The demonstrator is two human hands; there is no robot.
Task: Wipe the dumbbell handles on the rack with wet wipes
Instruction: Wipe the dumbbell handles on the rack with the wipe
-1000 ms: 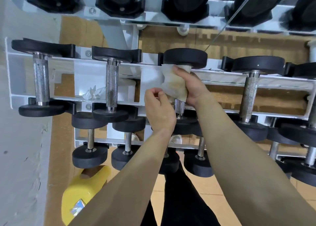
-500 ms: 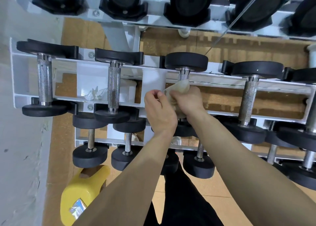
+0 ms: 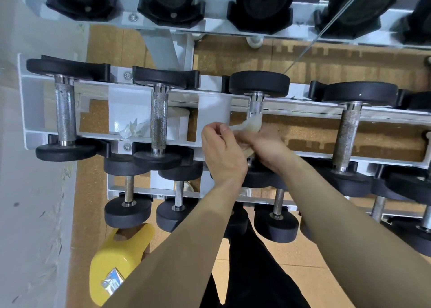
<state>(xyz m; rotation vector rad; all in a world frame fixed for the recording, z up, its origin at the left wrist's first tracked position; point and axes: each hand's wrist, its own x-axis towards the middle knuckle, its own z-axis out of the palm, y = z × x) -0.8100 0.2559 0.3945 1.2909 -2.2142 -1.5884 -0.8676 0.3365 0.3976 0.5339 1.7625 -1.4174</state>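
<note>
Steel handle (image 3: 255, 104): it belongs to the third dumbbell from the left on the middle shelf. Its far end shows bare and shiny, and our hands hide its near half.
Wet wipe (image 3: 250, 127): it is bunched round the handle just near of the bare stretch, with one tail trailing left.
Right hand (image 3: 268, 146): the fingers are curled tight round the handle, with the wipe underneath.
Left hand (image 3: 221, 153): it sits just left of the right hand. Thumb and forefinger seem to pinch the wipe's tail, but we cannot see the contact clearly.
Risk, wipe: bunched like this, we judge it may skate over the knurling and miss the grooves, or snag and tear.
Risk, dumbbell: a hard tug could roll the dumbbell in its black cradles and trap our knuckles against the near rail.
Rack (image 3: 32, 102): white painted metal in three shelves. Two handles stand to the left and one to the right, each well apart.
Crumpled wipes (image 3: 134, 128): they lie on a white bracket under the second handle.
Floor (image 3: 349, 58): cork-brown tiles.
Yellow jug (image 3: 116, 265): it stands near left, beside a scuffed white wall (image 3: 35, 191).
</note>
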